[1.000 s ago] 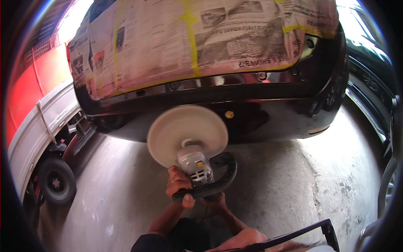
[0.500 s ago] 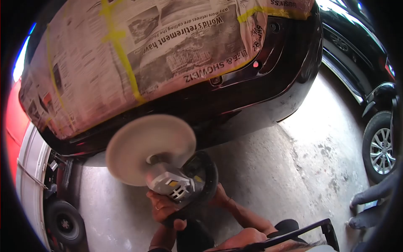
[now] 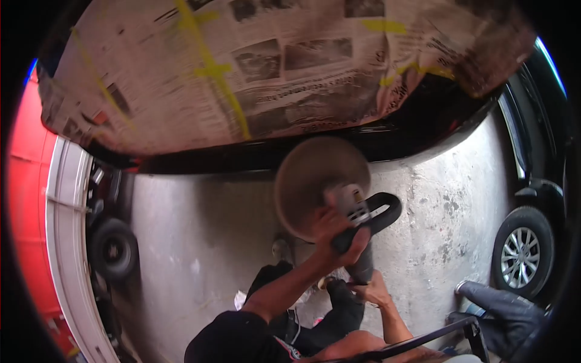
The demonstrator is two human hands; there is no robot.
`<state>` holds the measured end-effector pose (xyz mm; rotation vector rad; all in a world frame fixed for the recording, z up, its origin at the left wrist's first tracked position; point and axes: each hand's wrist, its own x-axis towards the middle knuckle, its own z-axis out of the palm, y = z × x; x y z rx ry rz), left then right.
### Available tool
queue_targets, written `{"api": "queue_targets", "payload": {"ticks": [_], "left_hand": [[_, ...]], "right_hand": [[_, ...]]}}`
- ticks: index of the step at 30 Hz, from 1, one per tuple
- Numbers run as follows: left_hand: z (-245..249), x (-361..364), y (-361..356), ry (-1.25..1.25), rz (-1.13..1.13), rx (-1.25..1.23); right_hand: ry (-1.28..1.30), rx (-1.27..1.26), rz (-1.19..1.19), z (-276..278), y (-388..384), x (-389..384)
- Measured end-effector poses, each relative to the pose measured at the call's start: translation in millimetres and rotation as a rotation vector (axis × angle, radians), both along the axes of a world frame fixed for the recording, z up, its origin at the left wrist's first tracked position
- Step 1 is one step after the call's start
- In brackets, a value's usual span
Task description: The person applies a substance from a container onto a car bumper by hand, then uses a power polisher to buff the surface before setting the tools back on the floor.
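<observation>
Grey polisher (image 3: 352, 209), axis steep, pad (image 3: 315, 178) toward bumper (image 3: 393, 142), left hand (image 3: 330, 233) and right hand (image 3: 373, 289) gripping it

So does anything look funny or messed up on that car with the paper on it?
Yes, the newspaper taped over the dark car with yellow tape: its right corner looks crumpled and darkened. Otherwise the left hand and right hand grip the polisher normally.

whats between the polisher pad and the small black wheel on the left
Only bare concrete floor, as the head view shows: nothing lies on it between the pad of the polisher and the small wheel.
</observation>
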<state>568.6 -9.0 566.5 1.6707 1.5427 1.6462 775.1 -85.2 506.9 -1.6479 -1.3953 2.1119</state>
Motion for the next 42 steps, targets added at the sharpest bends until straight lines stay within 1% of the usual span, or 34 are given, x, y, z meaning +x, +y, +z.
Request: {"api": "queue_targets", "payload": {"ticks": [1,2,3,4,6,7,8,10,11,12,13,14,15,16,17,18,19,20,21,23,24,26,28,31,33,34,36,37,38,40,42], "left_hand": [[3,12,11,-0.091,0.053,0.036],[8,21,24,-0.134,0.08,0.022],[13,27,34,-0.181,0.104,0.005],[16,31,39,-0.201,0.132,-0.01],[26,28,55,-0.401,0.162,-0.163],[33,25,59,-0.626,0.147,-0.259],[42,18,61,-0.639,0.149,-0.271],[53,-3,62,-0.919,0.11,-0.458],[51,-15,61,-0.94,0.108,-0.474],[45,-27,56,-0.718,0.202,-0.258],[37,-41,49,-0.481,0.293,-0.049],[16,-55,35,-0.458,0.315,-0.013],[2,-70,18,-0.44,0.332,0.023],[4,-97,7,-0.156,0.347,-0.047],[7,-129,-5,0.127,0.346,-0.11],[11,-166,-23,-0.103,0.301,-0.173],[14,-197,-29,-0.347,0.254,-0.235],[26,-211,-22,-0.405,0.376,-0.195],[38,-223,-15,-0.458,0.5,-0.154],[39,-259,-31,-0.001,0.575,-0.332],[45,-266,-26,-0.002,0.572,-0.333],[66,-272,-23,-0.387,0.63,-0.428],[68,-270,-24,-0.392,0.631,-0.474],[66,-248,-19,-0.439,0.559,-0.437],[68,-222,-14,-0.432,0.482,-0.549],[65,-205,-10,-0.433,0.463,-0.542],[42,-167,-3,-0.423,0.492,-0.443],[9,-152,-15,-0.029,0.461,-0.352],[-1,-139,-19,-0.027,0.44,-0.346],[-14,-118,-11,0.372,0.27,-0.62],[-32,-59,15,-0.797,0.252,-0.529]], "right_hand": [[-0.074,-0.007,0.046,25,9,12],[-0.151,-0.007,0.09,46,19,22],[-0.149,-0.026,0.019,61,27,30],[-0.189,0.027,-0.031,78,35,30],[-0.288,0.032,0.012,102,53,31],[-0.303,0.019,0.023,111,58,26],[-0.323,0.01,0.031,118,64,18],[-0.362,-0.008,0.031,129,71,0],[-0.351,-0.013,0.039,133,71,-14],[-0.342,-0.021,0.051,138,72,-27],[-0.371,-0.093,0.097,145,75,-44],[-0.327,0.003,0.144,143,71,-58],[-0.279,-0.037,0.126,151,72,-83],[-0.23,-0.07,0.104,159,74,-109],[-0.158,-0.093,0.129,147,68,-123],[-0.088,-0.114,0.161,136,61,-133],[-0.093,-0.055,0.243,144,70,-160],[-0.075,0.007,0.329,143,75,-186],[-0.082,0.004,0.325,139,77,-203],[0.028,0.174,0.366,127,75,-222],[0.026,0.173,0.363,122,77,-229],[-0.046,0.154,0.476,117,72,-235],[-0.086,0.1,0.45,118,68,-234],[-0.133,0.052,0.396,120,62,-210],[-0.137,0.054,0.349,132,66,-189],[-0.169,0.038,0.297,144,68,-174],[-0.204,0.033,0.214,153,71,-143],[-0.254,0.012,0.2,158,70,-125],[-0.301,-0.009,0.187,162,69,-108],[-0.326,0.01,0.126,160,62,-78],[-0.343,0.007,0.083,164,61,-52]]}}
